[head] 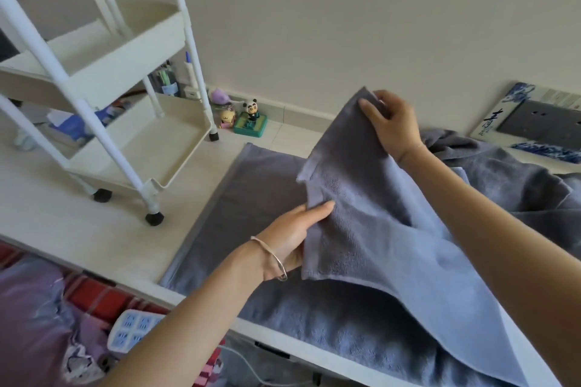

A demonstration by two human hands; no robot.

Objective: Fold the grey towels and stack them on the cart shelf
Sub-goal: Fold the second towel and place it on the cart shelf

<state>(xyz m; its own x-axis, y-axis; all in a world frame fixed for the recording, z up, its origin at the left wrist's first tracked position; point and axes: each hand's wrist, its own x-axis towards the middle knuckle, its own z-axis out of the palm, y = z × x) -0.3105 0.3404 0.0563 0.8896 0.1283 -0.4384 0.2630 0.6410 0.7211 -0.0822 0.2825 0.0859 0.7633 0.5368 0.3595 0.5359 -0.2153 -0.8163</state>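
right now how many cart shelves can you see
2: an upper shelf at the top left and a lower shelf below it, near the wheels. Both hold no towels; any higher shelf is out of frame.

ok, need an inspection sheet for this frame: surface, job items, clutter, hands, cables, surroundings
Surface: pale wood-look table, towels covering its right half.
Job's things: lifted grey towel held up by both hands; flat grey towel spread beneath; crumpled grey towel behind; white cart, visible shelves hold no towels.
Clutter: panda figurine, yellow and purple toys beside it, pen holder, blue-and-white board against the wall.
Grippers: left hand pinches the towel's near edge; right hand grips its top corner.
Cables: white cable below the table edge, by a power strip.
Surroundings: plain wall, patterned bedding.
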